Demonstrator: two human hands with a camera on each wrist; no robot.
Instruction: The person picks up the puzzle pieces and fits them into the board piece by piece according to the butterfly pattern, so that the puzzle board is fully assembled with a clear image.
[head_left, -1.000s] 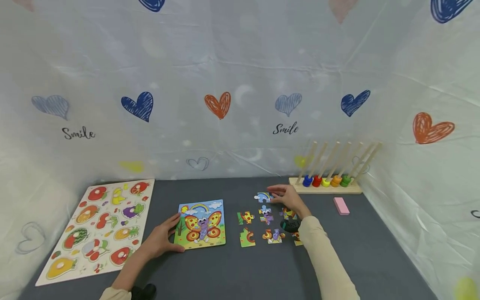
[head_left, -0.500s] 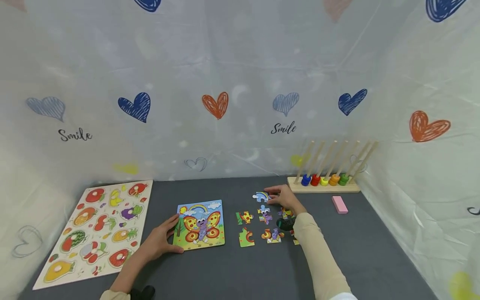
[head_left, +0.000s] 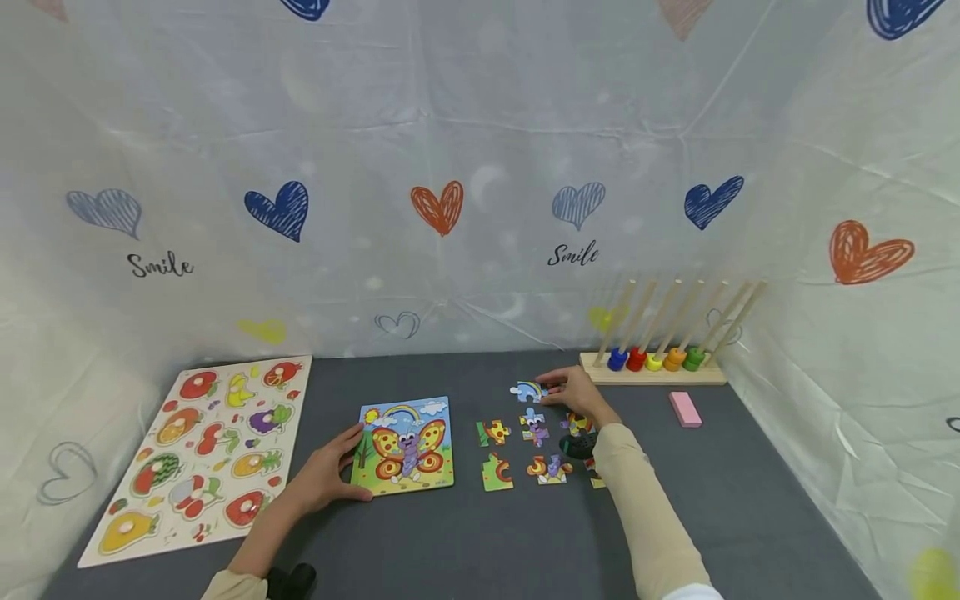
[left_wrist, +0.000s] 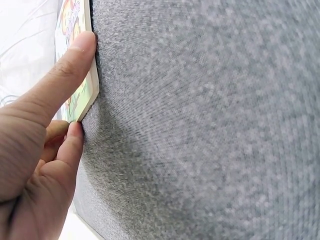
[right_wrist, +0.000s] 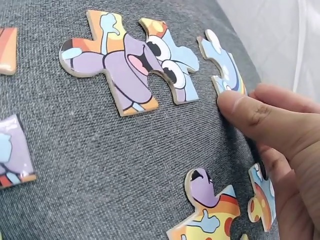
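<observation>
A finished-looking butterfly picture puzzle [head_left: 405,446] lies flat, with my left hand [head_left: 326,475] holding its left side. In the left wrist view, my left thumb [left_wrist: 75,57] presses the near edge and the fingers hold the corner. To the right, my right hand [head_left: 577,393] pinches a rainbow puzzle piece [head_left: 528,391] by its right side; its thumb [right_wrist: 245,110] lies along that piece's edge. Just nearer lies the purple butterfly-face piece [head_left: 533,427], apart from the rainbow one. A piece with blue sky [right_wrist: 262,200] shows under the right hand in the right wrist view.
Other loose pieces lie around, such as a green one [head_left: 497,472] and a wing piece [head_left: 493,432]; the right forearm partly covers some. A fruit board [head_left: 217,450] lies at left. A peg stand with coloured rings [head_left: 652,375] and a pink block [head_left: 685,409] are at right.
Both hands keep their holds, and the pieces stay in place. Only the head view shifts slightly.
</observation>
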